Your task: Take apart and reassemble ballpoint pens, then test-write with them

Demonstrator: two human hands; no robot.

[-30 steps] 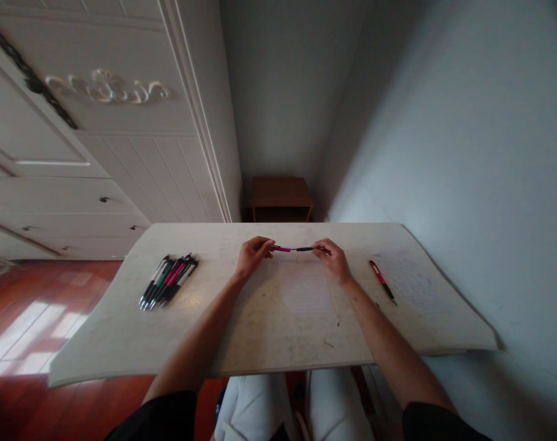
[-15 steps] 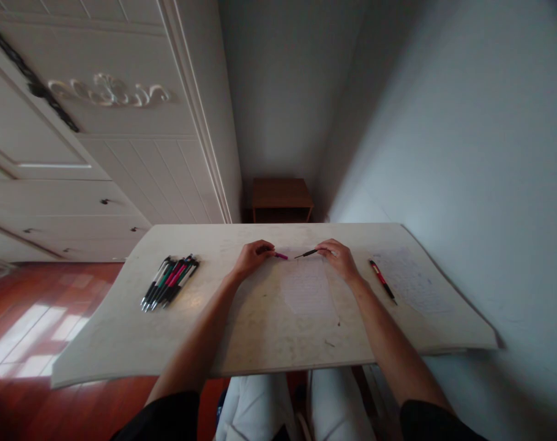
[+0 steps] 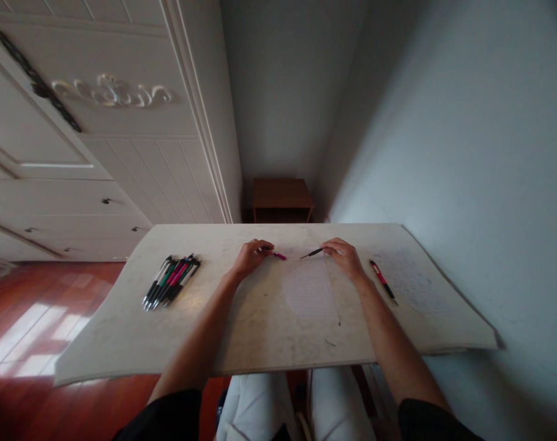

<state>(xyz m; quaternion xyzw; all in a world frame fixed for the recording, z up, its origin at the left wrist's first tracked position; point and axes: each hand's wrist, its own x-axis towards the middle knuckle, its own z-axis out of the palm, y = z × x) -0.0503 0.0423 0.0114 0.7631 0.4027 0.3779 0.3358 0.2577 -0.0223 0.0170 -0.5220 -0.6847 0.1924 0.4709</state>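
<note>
My left hand (image 3: 253, 255) is closed in a pinch around a pink pen barrel (image 3: 279, 256), which points right. Between the fingers of my right hand (image 3: 343, 255) is a black pen part (image 3: 312, 252) with a thin tip aimed left at the barrel. A small gap separates the two pieces. Below them lies a sheet of lined paper (image 3: 310, 291). To the right of my right forearm rests a red and black pen (image 3: 383, 282). A pile of several pens (image 3: 171, 282), white, green, pink and black, lies at the left.
The pale table (image 3: 251, 331) carries a second sheet with writing (image 3: 416, 285) at the right. Tiny dark bits lie near the front edge. A white cabinet (image 3: 136, 177) stands at the left, a wall (image 3: 489, 184) at the right, and a small brown stand (image 3: 282, 193) behind.
My right hand has shifted slightly right with the black pen part, so the gap to the pink barrel is a little wider. My left hand has barely moved.
</note>
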